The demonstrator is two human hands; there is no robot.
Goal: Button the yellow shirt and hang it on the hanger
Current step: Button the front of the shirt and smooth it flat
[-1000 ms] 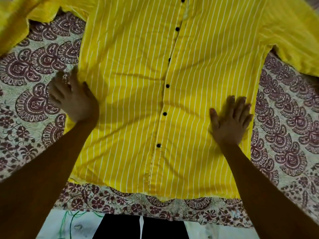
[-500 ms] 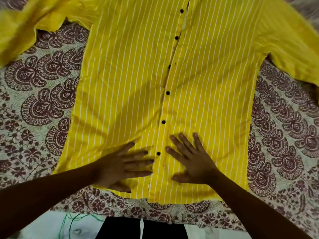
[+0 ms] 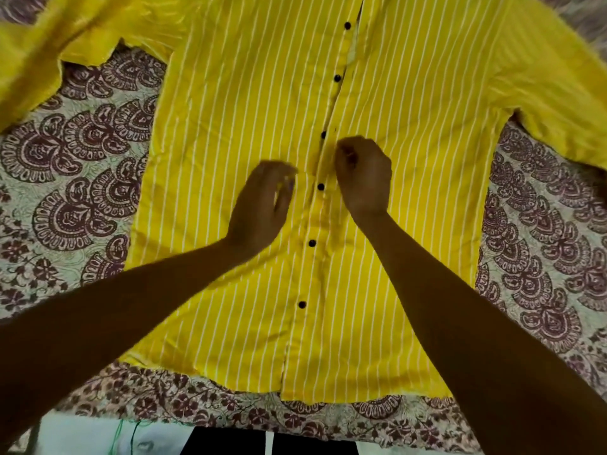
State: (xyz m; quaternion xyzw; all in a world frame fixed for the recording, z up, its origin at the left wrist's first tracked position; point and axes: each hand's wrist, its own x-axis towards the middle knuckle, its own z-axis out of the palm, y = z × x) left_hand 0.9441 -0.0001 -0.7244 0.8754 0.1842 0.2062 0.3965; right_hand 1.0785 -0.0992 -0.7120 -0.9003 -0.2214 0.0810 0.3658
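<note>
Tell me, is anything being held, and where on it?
The right grip pinches the shirt at its front edge, between two buttons. The left grip is blurred beside that edge; whether it holds cloth cannot be told.

both forearms reach forward, left hand (image 3: 262, 205) loosely curved and blurred, right hand (image 3: 364, 175) pinching the shirt (image 3: 236, 119).

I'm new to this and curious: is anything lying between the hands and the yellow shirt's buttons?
Nothing visible does. The left hand and right hand are at the yellow shirt, either side of its buttons. No hanger shows.
</note>
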